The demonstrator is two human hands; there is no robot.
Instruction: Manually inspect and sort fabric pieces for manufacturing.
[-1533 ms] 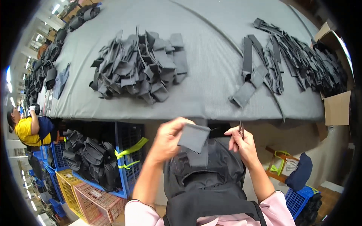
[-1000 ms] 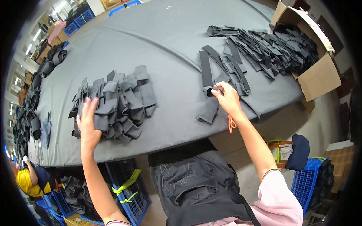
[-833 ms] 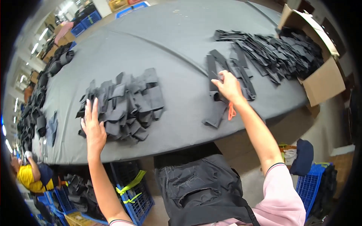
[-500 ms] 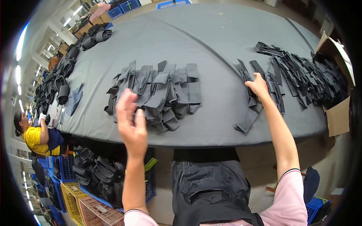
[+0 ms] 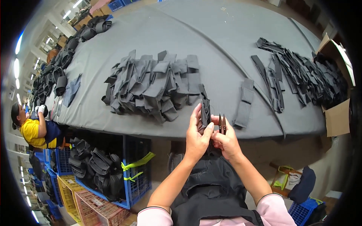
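Note:
My left hand (image 5: 198, 139) grips a folded dark grey fabric strip (image 5: 205, 111) just in front of the table's near edge. Close beside it, my right hand (image 5: 227, 142) is closed around small dark thread snips (image 5: 222, 124), their two points upward and slightly apart. The right fingertips meet the lower part of the strip, partly hidden by the left thumb. To the left of the hands spreads a heap of similar fabric pieces (image 5: 151, 83). A single flat piece (image 5: 245, 103) lies to the right.
Beyond the single piece, more strips (image 5: 298, 75) are heaped beside an open cardboard box (image 5: 338, 116). Black rolled goods (image 5: 64, 69) line the table's left edge. Below left stand a blue crate (image 5: 138, 173) and a pink crate (image 5: 100, 209). A person in yellow (image 5: 32, 130) works at far left.
My left hand has come from above the heap, and my right from the strips, to meet at the near edge. A folded strip and thread snips now show in them.

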